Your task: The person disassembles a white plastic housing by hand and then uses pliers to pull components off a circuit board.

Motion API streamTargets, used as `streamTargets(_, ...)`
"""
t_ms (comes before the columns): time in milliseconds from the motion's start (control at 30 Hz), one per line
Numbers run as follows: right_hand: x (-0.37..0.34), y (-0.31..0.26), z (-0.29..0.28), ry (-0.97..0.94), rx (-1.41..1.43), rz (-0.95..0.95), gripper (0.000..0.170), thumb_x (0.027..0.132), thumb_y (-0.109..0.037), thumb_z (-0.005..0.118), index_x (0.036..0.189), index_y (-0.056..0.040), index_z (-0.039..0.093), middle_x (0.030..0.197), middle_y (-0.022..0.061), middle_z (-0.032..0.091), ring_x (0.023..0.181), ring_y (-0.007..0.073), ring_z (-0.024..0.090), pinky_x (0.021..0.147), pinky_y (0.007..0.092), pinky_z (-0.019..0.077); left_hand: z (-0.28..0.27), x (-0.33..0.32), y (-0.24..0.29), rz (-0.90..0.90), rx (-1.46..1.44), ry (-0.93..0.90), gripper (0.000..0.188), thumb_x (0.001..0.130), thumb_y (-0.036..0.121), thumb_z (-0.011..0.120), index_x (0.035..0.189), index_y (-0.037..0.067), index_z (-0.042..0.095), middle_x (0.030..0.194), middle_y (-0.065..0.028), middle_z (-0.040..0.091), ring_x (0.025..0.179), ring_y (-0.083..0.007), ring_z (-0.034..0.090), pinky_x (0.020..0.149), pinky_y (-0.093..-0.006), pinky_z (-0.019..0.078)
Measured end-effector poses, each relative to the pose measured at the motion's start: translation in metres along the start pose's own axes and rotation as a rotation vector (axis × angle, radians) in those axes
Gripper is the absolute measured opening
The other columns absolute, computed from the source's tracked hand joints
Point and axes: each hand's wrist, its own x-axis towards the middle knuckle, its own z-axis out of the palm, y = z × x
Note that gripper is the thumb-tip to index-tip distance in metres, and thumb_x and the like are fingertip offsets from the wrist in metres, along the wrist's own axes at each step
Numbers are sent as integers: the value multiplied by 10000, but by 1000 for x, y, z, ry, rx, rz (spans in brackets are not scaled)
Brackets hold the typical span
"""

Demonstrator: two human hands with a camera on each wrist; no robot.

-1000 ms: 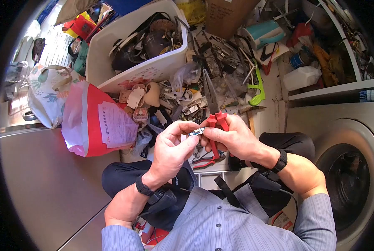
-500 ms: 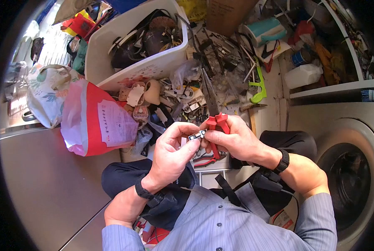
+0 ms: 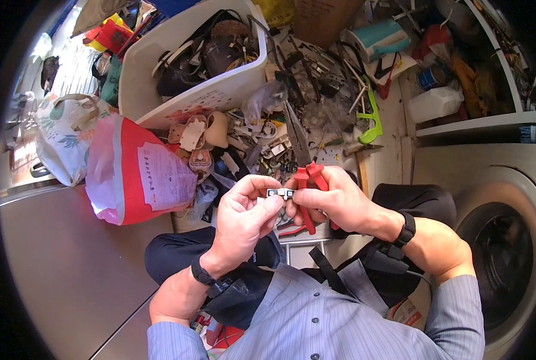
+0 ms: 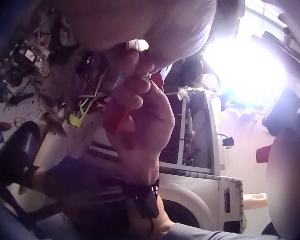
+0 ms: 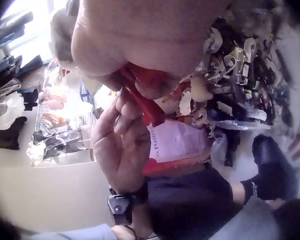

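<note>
- Tote bag (image 3: 70, 138), printed with leaves, standing at far left beside the pink-and-red bag (image 3: 133, 180).
- White bin (image 3: 211, 99), tilted in view, filled with dark gear and wiring; it seems to serve as storage for odd parts.
- Left hand (image 3: 241, 210), thumb and fingertips brought together on the left end of the small part (image 3: 280, 194), with no gap left beyond its thickness.
- Small part, black and white, raised in front of the body and lying level between the two hands; directly at the fingertips of both, touching each. Held by its ends, probably so that its middle stays in sight and it cannot turn.
- Heap of scrap (image 3: 274, 144), on the floor beyond the hands.
- Red-handled tool (image 3: 307, 219), lying across the right hand, one handle hanging below the fingers; presumably tucked there to be at hand while the fingertips work.
- Right hand (image 3: 343, 201), thumb tip pressed at the right end of the small part, the fingers bent around the tool; their exact grip is partly hidden, also in the right wrist view.
- Green plastic piece (image 3: 373, 120), on the floor, well apart from the hands.
- Washing machine (image 3: 499, 264), far right.
</note>
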Motion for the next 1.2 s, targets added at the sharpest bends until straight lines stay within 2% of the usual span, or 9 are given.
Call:
streamTargets(167,-1,4,0,-4,125,7,189,984,-160,594,1034,6,671,850,65,723,660,80,630,569,233,468,1,0,2,5,40,28,227,979,101,688,1186,24,636,824,0,654,559,-30,476,463,-188,324)
streamTargets(233,0,7,-3,-42,177,28,195,983,-179,600,1026,-5,676,800,65,716,566,62,561,505,222,396,1,-1,1,4,32,31,228,979,98,688,1186,20,637,826,-3,655,559,-31,475,468,-187,326)
streamTargets(333,2,10,-6,-53,168,66,249,968,-185,598,1082,30,651,840,87,718,594,74,571,505,218,387,2,-1,1,9,31,32,217,987,90,681,1188,18,643,830,9,652,562,-17,471,469,-180,321)
streamTargets(433,1,11,-4,-40,254,76,249,964,-182,598,1084,31,647,845,93,722,598,82,587,494,219,389,1,0,0,15,37,26,214,995,87,679,1194,19,646,836,23,652,568,-2,470,470,-173,319)
streamTargets(733,-2,7,0,-48,265,97,230,954,-178,612,1060,23,648,860,101,728,627,103,637,464,228,389,1,-5,4,37,69,-6,242,985,78,707,1212,16,650,889,8,680,600,4,495,492,-176,333)
streamTargets(900,-5,3,3,-12,307,99,242,957,-183,605,1063,32,640,848,101,731,605,102,625,463,229,391,1,-3,6,33,101,-19,226,984,69,706,1195,5,657,915,4,685,629,-1,512,514,-177,354)
streamTargets(967,-4,6,0,-55,268,105,247,958,-183,604,1067,36,633,842,102,731,592,99,615,460,233,389,3,-3,5,38,124,-15,225,986,67,703,1197,4,656,916,4,686,631,-1,511,517,-179,355)
streamTargets(1033,-3,8,-2,-55,254,107,249,961,-190,604,1067,34,632,843,102,731,591,98,613,460,232,388,7,-3,4,62,103,6,239,965,88,734,1172,7,647,856,11,663,552,-1,448,462,-181,299)
streamTargets(1200,-5,5,1,-37,253,96,245,973,-207,604,1053,23,631,842,101,730,595,95,616,463,229,386,6,-3,3,41,106,-5,236,966,96,737,1166,6,649,856,9,666,550,0,445,463,-180,297)
